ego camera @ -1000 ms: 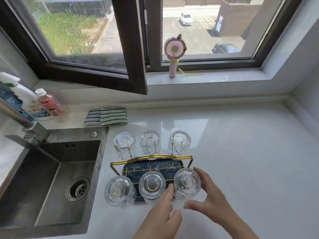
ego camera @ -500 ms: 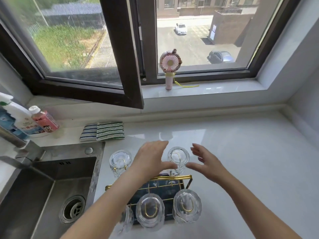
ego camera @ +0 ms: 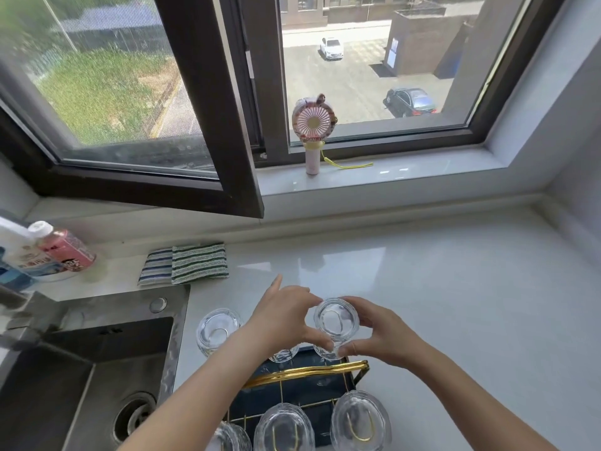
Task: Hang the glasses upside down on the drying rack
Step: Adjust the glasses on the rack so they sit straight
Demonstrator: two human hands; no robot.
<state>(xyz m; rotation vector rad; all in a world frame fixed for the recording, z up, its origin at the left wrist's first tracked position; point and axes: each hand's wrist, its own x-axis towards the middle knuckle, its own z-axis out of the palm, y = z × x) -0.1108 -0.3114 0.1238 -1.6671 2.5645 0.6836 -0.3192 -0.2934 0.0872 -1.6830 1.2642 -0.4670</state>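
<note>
At the counter's (ego camera: 455, 304) far left edge stood a white bottle (ego camera: 19, 252) and a pink bottle (ego camera: 65, 249), touching each other. The steel sink (ego camera: 97, 346) filled the near left corner, its drain (ego camera: 135, 418) near the front. Behind the sink's right corner lay two striped cloths (ego camera: 185, 263), side by side against the back edge.

Just right of the sink stood the rack (ego camera: 302, 375), a gold wire frame over a dark tray, with glasses hung upside down on it in two rows. In the far row, the left glass (ego camera: 218, 333) sat clear of both hands. The middle glass (ego camera: 283, 354) was mostly hidden under the left hand (ego camera: 283, 317), with only its lower edge showing. That hand reached over the rack with its forefinger stretched toward the back of the counter and its thumb and other fingers curved against the left side of the far right glass (ego camera: 336, 323). The right hand (ego camera: 383, 336) curved around the same glass from the right, thumb below and fingers behind. Both hands were thus partly closed and touching this one glass between them; it stood bottom up at the rack's far right corner.

In the near row, three more glasses hung bottom up along the counter's front edge: one cut off at the left (ego camera: 227, 437), one in the middle (ego camera: 283, 431) and one at the right (ego camera: 359, 421), gold hooks showing through them.

On the sill (ego camera: 406, 177) behind the counter a small pink fan (ego camera: 313, 125) stood upright.
</note>
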